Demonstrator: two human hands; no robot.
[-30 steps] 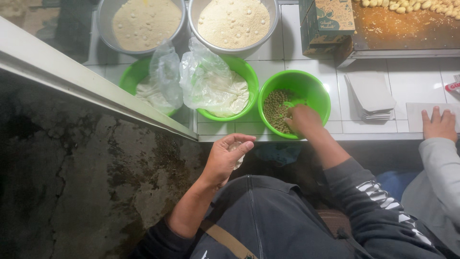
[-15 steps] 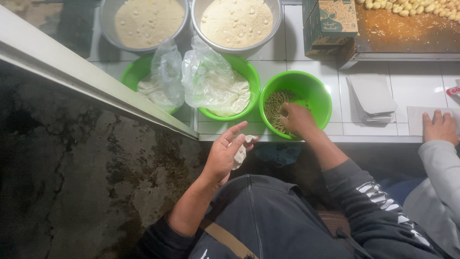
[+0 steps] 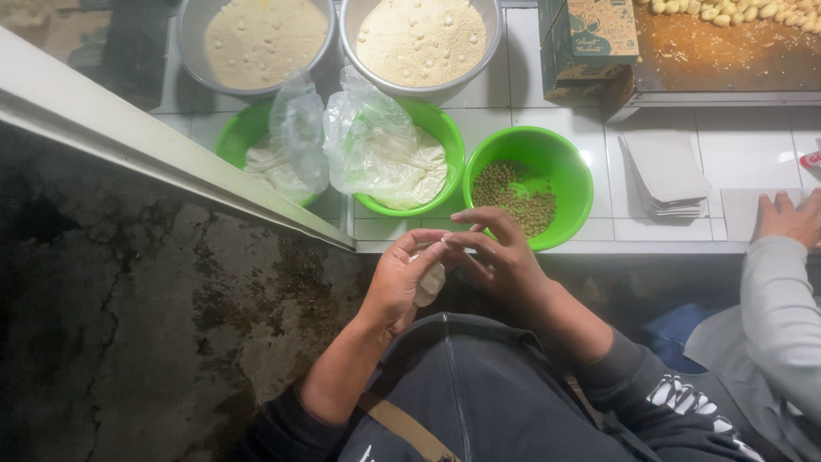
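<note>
Left hand (image 3: pixel 402 282) cups a pale piece of dough (image 3: pixel 430 282) in a curled grip just below the tabletop (image 3: pixel 599 248) edge; right hand (image 3: pixel 500 257) meets it, fingertips pinched over the dough. Green bowl of beans (image 3: pixel 530 184) stands just beyond, within reach.

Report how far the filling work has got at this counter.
Done: pale finished pieces lie on the brown tray. In hand: the left hand cups a white dough piece while the right hand fingers meet it. Left: the green bowl holds beans and the bagged dough remains.
</note>
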